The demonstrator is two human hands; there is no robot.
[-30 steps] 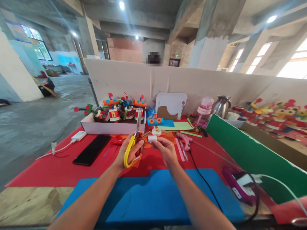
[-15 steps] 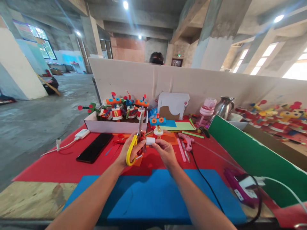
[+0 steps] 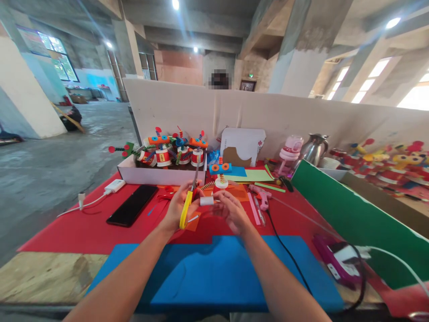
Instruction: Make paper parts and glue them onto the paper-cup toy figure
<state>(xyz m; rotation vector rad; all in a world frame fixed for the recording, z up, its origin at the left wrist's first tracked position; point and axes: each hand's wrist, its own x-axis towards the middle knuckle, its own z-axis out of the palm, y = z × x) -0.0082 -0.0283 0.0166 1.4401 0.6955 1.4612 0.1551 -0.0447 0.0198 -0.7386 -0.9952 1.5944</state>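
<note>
My left hand (image 3: 177, 209) holds yellow-handled scissors (image 3: 186, 209) upright, blades pointing away. Its fingertips also pinch the left end of a small white paper roll (image 3: 206, 201). My right hand (image 3: 233, 212) is by the roll's right end with its fingers loosely apart; whether a fingertip still touches it is hard to see. Just behind the hands stands a paper-cup figure with a blue tube head (image 3: 220, 168), orange eyes and coiled paper limbs. An orange paper piece (image 3: 193, 222) lies below the roll.
A white box (image 3: 161, 176) of similar figures stands back left, near a black phone (image 3: 132, 206). Right of my hands lie a pink glue gun (image 3: 261, 197) with its cord and a pink strip (image 3: 254, 209). A blue sheet (image 3: 208, 277) covers the front; a green board (image 3: 355, 219) borders the right.
The white roll has shifted slightly left with my left hand. My right fingers have loosened from its right end and spread. The scissors' handles have turned more edge-on.
</note>
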